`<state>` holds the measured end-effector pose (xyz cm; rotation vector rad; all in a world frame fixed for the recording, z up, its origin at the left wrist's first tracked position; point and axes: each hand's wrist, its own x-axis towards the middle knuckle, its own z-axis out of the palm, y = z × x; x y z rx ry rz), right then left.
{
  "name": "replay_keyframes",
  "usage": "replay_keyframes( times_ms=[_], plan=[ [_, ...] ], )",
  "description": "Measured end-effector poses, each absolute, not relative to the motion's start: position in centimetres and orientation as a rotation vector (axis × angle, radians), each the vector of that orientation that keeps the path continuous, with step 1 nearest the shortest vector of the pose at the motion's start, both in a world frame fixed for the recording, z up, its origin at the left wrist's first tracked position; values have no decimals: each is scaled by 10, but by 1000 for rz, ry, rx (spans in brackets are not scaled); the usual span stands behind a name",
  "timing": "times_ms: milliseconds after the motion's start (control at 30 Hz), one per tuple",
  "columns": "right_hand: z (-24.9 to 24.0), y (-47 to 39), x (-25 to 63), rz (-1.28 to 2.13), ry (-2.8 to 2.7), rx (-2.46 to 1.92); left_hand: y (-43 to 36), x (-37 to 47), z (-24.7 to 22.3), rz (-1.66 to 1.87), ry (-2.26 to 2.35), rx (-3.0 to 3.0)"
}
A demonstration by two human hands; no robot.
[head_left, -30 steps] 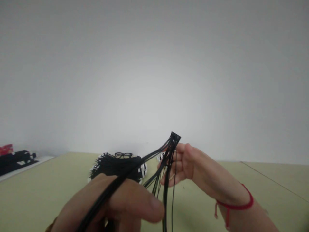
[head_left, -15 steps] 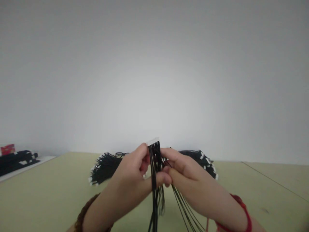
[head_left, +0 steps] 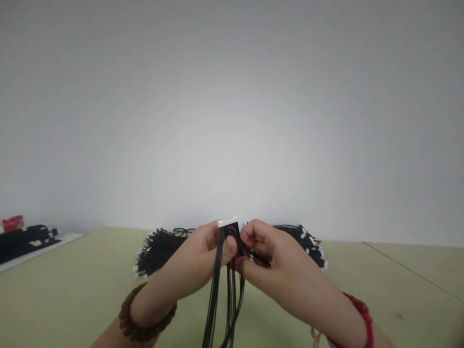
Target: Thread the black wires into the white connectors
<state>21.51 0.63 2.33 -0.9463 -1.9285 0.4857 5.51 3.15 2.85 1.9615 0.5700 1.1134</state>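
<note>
Pale wall (head_left: 232, 121) backs the bench (head_left: 83, 299). Over it, the left hand (head_left: 195, 258) pinches black wires (head_left: 213, 290) below a white connector (head_left: 227, 222); the right hand (head_left: 284, 263) apparently now clasps side strands (head_left: 255, 253) that trailed beneath it earlier, parting them off.

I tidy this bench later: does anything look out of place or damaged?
Perhaps just the black-framed glasses: eyewear near the pile of black cables beyond the left hand looks stray. I see no spill; the black wires in that hand and the right hand show no obvious damage at this size.
</note>
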Motion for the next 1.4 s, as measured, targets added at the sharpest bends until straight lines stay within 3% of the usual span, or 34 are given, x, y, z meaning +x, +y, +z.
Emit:
replay_keyframes(
  times_ms=[500, 867, 1133, 1400],
  plan=[
    [20, 8, 220, 467, -1963, -939, 30, 56, 27, 1151, 684, 1921],
    [20, 9, 217, 347, -1978, -1024, 38, 54, 16, 982, 642, 1704],
    [28, 2, 217, 144, -1950, -1240, 38, 54, 23, 1195, 870, 1821],
    [25, -7, 208, 174, -2122, -1249, 44, 54, 22, 1336, 614, 1610]
  ],
)
